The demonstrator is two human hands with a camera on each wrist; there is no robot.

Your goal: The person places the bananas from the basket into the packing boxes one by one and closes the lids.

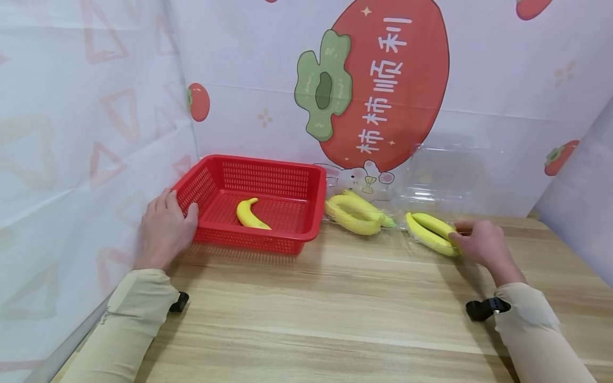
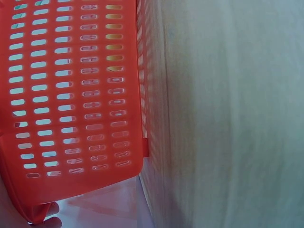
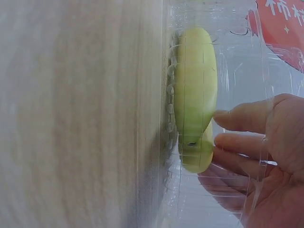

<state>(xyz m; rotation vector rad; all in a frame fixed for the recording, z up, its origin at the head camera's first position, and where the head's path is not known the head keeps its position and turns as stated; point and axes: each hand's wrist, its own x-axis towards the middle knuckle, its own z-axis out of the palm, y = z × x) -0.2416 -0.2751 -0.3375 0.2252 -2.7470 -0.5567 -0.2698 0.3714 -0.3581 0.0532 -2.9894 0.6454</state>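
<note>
My left hand grips the front left corner of a red plastic basket, its fingers over the rim. In the left wrist view, two fingertips show past the basket's corner. One yellow banana lies inside the basket. To the right, two bananas lie side by side in a clear plastic clamshell box with its lid raised. My right hand reaches into the box, its fingertips right at the bananas' near right end. Seen through the clear wall, its thumb and fingers are fairly straight.
More bananas lie in clear plastic between the basket and the box. Behind stands a printed cloth backdrop, with another cloth wall close on the left. Wood-grain tabletop stretches across the front.
</note>
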